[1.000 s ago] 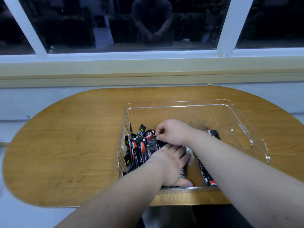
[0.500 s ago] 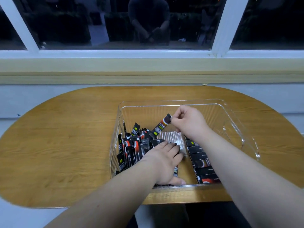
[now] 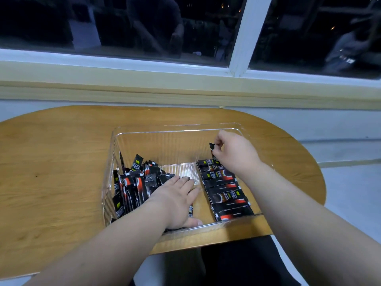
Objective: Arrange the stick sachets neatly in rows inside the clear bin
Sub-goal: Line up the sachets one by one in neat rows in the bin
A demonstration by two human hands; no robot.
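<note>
- The right hand (image 3: 235, 153) pinches the upper end of one black stick sachet (image 3: 212, 147) between thumb and curled fingers. The sachet hangs roughly upright, its lower part hidden behind the hand.
- Just below that grip, toward the person, a row of black-and-red stick sachets (image 3: 225, 190) lies flat, side by side. It runs along the right side of the clear plastic bin (image 3: 177, 129) to the near wall.
- The left hand (image 3: 177, 200) holds nothing. Its fingers are straight, laid against a loose heap of black-and-red sachets (image 3: 134, 186), and its thumb lies by the bin's front wall.
- That heap sits well to the left of the pinching grip. Many of its sachets stand on end or lean toward the bin's left wall.
- Between the two hands, a strip of ribbed bin floor (image 3: 185, 170) shows through.
- The bin stands on an oval wooden table (image 3: 61, 172) with honey-brown grain. It is toward the table's right end, its front wall close to the near edge.
- Beyond the grip, past the table's far edge, a pale grey wall (image 3: 309, 124) rises to a cream window sill (image 3: 144, 85).
- Above the sill, a white window frame (image 3: 243, 38) divides dark glass panes (image 3: 61, 21), which carry a dim reflection of a person.
- To the right of the grip, off the table's rounded end, pale grey floor (image 3: 350, 193) is visible.
- Nearer than both hands, below the table edge, dark clothing (image 3: 237, 261) fills the gap between the forearms.
</note>
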